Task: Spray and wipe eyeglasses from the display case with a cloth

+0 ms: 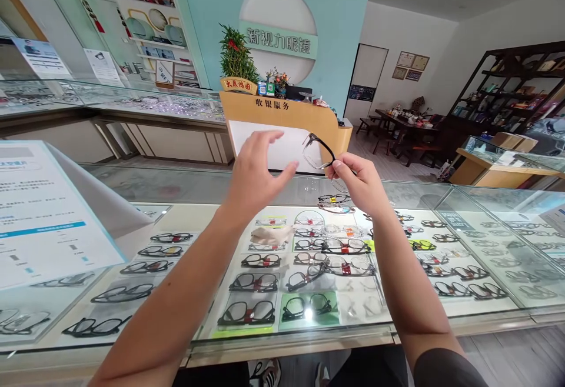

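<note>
My right hand (358,181) pinches a pair of eyeglasses (325,146) between thumb and fingers, held up above the glass display counter (203,343). The glasses have a dark upper rim and clear lenses, seen at an angle; part of them is hidden by the fingers. To their left, my left hand (258,169) is raised with thumb and fingers apart, holding nothing and not touching the glasses. Below the hands, a crumpled beige cloth (270,235) lies among rows of spectacle frames (253,283).
A white and blue printed sign (53,222) stands on the counter at the left. Across the aisle is a wooden cashier desk (282,113) with a leafy plant (238,57). More glass cases (507,246) continue at the right, and a dark shelf (507,90) stands behind.
</note>
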A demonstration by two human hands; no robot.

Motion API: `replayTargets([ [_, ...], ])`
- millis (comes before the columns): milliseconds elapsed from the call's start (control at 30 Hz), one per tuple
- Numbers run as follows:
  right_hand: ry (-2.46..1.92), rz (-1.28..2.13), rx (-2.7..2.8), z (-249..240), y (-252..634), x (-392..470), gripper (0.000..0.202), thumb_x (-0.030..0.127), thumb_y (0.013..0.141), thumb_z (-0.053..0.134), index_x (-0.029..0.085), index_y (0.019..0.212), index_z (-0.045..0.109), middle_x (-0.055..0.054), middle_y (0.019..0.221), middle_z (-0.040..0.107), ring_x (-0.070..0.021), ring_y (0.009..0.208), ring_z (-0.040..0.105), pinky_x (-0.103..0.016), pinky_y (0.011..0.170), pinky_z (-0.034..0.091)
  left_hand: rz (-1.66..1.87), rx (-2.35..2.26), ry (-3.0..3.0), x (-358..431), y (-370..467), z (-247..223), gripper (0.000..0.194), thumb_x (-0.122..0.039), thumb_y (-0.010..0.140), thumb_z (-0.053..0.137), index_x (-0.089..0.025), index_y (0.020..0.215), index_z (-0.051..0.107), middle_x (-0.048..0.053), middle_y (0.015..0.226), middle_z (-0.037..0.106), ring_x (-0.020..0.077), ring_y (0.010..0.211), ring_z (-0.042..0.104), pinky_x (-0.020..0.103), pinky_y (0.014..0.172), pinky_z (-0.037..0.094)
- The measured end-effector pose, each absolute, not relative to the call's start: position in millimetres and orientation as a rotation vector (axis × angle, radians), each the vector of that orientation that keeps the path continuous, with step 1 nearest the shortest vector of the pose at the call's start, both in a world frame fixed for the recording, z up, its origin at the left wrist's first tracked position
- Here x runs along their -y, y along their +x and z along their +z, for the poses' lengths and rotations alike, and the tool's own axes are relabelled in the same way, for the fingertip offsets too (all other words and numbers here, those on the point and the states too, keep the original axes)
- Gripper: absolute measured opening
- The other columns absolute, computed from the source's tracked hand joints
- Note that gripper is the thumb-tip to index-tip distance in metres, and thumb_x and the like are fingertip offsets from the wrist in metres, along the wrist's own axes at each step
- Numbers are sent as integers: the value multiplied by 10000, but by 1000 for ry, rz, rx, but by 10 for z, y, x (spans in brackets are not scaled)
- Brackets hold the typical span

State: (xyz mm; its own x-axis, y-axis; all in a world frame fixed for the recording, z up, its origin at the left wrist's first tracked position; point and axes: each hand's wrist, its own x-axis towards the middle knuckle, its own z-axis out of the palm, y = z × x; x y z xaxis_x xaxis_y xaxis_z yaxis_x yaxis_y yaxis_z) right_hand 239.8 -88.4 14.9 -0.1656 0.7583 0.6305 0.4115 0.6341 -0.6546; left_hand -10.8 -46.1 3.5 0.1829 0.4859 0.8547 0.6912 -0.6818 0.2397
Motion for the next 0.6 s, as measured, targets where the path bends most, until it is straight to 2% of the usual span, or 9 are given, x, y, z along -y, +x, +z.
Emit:
replayTargets([
  [67,-979,394,1841,169,2406,921,318,358,1071,552,222,827,702,-12,857,721,-177,846,615,-339,825,456,-1569,866,-2248,486,-60,36,794,-494,909,825,-264,1589,487,148,1571,636,354,1457,603,525,1211,516],
  [133,-985,408,1888,190,2402,959,310,353,1070,556,221,827,697,-10,846,713,-179,843,617,-333,814,452,-1514,712,-2285,495,-23,21,917,-555,883,865,-270,1643,440,156,1616,609,363,1502,579,538,1271,472],
  [300,-967,420,1929,237,2391,1049,314,361,1077,562,221,836,706,-9,849,721,-183,852,634,-322,800,460,-1512,659,-2260,491,2,-12,742,-603,938,812,-268,1552,563,142,1455,740,343,1355,698,516,1191,531],
  [500,-937,367,1941,287,2396,1159,300,348,1088,574,227,855,718,-2,845,721,-176,825,635,-337,796,472,-1552,622,-2218,568,-2,25,725,-629,912,834,-268,1498,606,129,1394,769,333,1286,732,496,1115,579],
  [600,-814,168,1833,283,2394,1164,150,370,1057,639,256,1038,735,-32,1045,761,-214,1001,688,-389,929,520,-1608,658,-2179,616,-30,79,696,-620,892,860,-275,1449,622,113,1373,765,326,1273,731,497,1086,601],
])
